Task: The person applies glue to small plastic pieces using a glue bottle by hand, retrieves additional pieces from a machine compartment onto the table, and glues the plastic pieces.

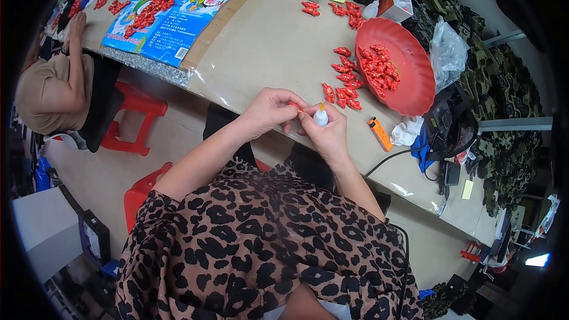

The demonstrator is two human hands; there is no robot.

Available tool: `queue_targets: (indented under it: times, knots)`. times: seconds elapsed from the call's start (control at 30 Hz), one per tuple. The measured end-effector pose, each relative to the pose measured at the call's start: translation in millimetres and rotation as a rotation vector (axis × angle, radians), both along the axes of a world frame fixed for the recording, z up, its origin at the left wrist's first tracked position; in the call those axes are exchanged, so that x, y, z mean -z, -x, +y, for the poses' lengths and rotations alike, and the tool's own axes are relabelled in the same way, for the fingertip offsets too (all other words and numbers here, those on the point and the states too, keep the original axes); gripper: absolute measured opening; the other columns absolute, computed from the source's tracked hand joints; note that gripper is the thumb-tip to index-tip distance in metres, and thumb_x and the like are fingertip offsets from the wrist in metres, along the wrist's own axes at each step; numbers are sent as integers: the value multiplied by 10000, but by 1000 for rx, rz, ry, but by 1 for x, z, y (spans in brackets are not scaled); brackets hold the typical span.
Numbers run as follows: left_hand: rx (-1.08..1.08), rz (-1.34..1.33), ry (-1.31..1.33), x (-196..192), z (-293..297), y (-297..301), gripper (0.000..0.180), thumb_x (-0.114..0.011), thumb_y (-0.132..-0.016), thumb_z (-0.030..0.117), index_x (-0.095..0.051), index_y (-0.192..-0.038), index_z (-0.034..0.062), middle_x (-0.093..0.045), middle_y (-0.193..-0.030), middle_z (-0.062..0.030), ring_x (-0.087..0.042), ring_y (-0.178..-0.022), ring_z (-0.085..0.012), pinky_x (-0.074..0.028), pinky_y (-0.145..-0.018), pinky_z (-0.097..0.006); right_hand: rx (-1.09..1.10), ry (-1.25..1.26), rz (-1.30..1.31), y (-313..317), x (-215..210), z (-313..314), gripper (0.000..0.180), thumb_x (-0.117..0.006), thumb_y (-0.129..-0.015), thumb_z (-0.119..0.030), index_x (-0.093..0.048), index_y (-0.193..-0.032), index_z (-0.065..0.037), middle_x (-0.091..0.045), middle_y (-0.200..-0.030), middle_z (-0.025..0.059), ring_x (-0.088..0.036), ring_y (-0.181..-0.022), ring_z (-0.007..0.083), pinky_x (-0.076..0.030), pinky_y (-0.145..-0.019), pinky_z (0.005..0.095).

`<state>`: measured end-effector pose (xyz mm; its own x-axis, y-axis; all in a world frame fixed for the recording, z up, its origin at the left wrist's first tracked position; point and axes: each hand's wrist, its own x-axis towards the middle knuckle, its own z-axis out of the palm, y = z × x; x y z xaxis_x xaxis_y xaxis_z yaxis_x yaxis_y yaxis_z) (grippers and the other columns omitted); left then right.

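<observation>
Just over the table's near edge, my left hand (269,111) is closed in a pinch on a small red piece (297,107), mostly covered by the fingertips. My right hand (329,136) is curled around a small white bottle (320,118) with a yellowish nozzle pointing up. The right thumb tip meets the red piece beside the left fingers. Beyond my hands, several glossy red figures (345,77) lie loose on the table. To their right, a red scalloped bowl (415,77) holds a heap of similar small red parts (380,68).
Right of my hands lie an orange lighter (380,134), a crumpled white tissue (406,131) and a black cable (388,159). A blue printed cardboard sheet (172,47) with red parts is at the far left. A person (56,92) sits there near a red stool (131,120).
</observation>
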<state>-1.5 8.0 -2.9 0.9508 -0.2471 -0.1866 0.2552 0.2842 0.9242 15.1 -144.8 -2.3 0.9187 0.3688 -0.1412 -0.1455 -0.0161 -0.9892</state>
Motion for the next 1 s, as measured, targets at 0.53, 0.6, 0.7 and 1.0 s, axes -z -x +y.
queue_targets:
  times: [0.53,0.6,0.7,1.0]
  knots:
    - [-8,-33,13,2,-1,0,151,-455,-759,-1,-565,-859,-32,-584,-747,-76,-531,-515,-93,-451,-480,-198,53,7,-53,3,1,4,65,-596,-710,-35,-542,-727,-2,-527,-633,-13,-458,-572,22,-364,-487,165]
    - [-19,-33,20,2,-1,0,149,-456,-759,-3,-564,-858,-32,-584,-748,-74,-531,-514,-93,-452,-482,-199,55,16,-60,3,2,3,67,-597,-710,-36,-542,-726,-2,-526,-633,-13,-457,-572,22,-363,-486,165]
    - [-2,-15,38,1,-1,0,153,-449,-763,-1,-563,-859,-33,-585,-756,-74,-532,-513,-94,-453,-482,-200,49,20,-84,2,6,2,58,-594,-730,-36,-552,-743,2,-561,-650,27,-530,-552,60,-443,-495,181]
    - [12,0,29,2,2,1,168,-461,-790,48,-548,-911,-31,-581,-775,-81,-536,-516,-102,-454,-505,-208,49,-57,21,-1,-4,3,70,-587,-718,-39,-540,-746,5,-548,-651,14,-499,-548,45,-402,-461,175]
